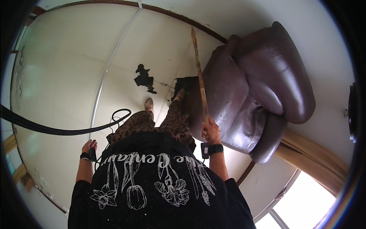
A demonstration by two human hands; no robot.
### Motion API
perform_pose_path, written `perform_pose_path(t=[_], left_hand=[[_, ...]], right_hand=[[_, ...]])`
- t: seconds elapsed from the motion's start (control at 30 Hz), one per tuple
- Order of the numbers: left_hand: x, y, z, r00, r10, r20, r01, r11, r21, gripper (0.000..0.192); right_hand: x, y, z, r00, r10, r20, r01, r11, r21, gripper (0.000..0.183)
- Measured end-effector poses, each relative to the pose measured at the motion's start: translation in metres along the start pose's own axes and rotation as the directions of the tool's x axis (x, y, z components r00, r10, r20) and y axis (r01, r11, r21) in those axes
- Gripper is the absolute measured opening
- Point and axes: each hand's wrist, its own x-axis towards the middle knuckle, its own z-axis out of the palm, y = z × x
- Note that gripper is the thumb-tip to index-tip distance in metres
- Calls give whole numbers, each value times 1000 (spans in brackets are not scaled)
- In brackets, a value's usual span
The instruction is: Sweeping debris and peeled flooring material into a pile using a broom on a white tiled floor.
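My right hand (211,131) is closed around the near end of a long wooden stick (201,83). The stick points away from me over the pale floor, and its tapered tip lies near the base of the far wall in this view. Its lower half passes in front of the side of a brown leather sofa (228,94). My left hand (89,146) hangs at my left side with its fingers loosely bent and nothing visible in it. Both wrists wear black straps with small devices.
A thick black cable (65,131) curves in from the left and loops beside my leg. One dark ragged patch (144,79) marks the floor ahead; another dark patch (185,83) meets the sofa. A metal strip (106,68) crosses the floor. Tan curtains (311,159) hang beside a bright window (304,197).
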Motion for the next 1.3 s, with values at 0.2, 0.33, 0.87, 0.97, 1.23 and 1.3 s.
perform_pose_path(t=[0.2, 0.33, 0.87, 0.97, 1.23, 1.3], left_hand=[[-56, 27, 74, 976, 218, 10, -209, 922, 327, 30], [-59, 46, 92, 962, 251, 103, -271, 870, 412, 32], [19, 30, -83, 987, 98, 126, -129, 954, 272, 37], [27, 30, -68, 962, 126, 240, -206, 917, 342, 35], [56, 27, -2, 903, 97, 418, -267, 890, 370, 20], [50, 29, 4, 913, 65, 403, -234, 892, 386, 20]], right_hand=[[26, -1, -19, 996, 63, 65, -64, 998, 6, 32], [29, 17, -20, 992, 94, 84, -102, 991, 90, 31], [-70, 101, 48, 999, -1, 48, -5, 991, 132, 40], [-95, 112, 54, 1000, -2, -8, 3, 994, 108, 46], [-142, 146, 53, 995, 20, -97, -19, 1000, 9, 52], [-145, 153, 51, 994, 35, -106, -32, 999, 29, 49]])
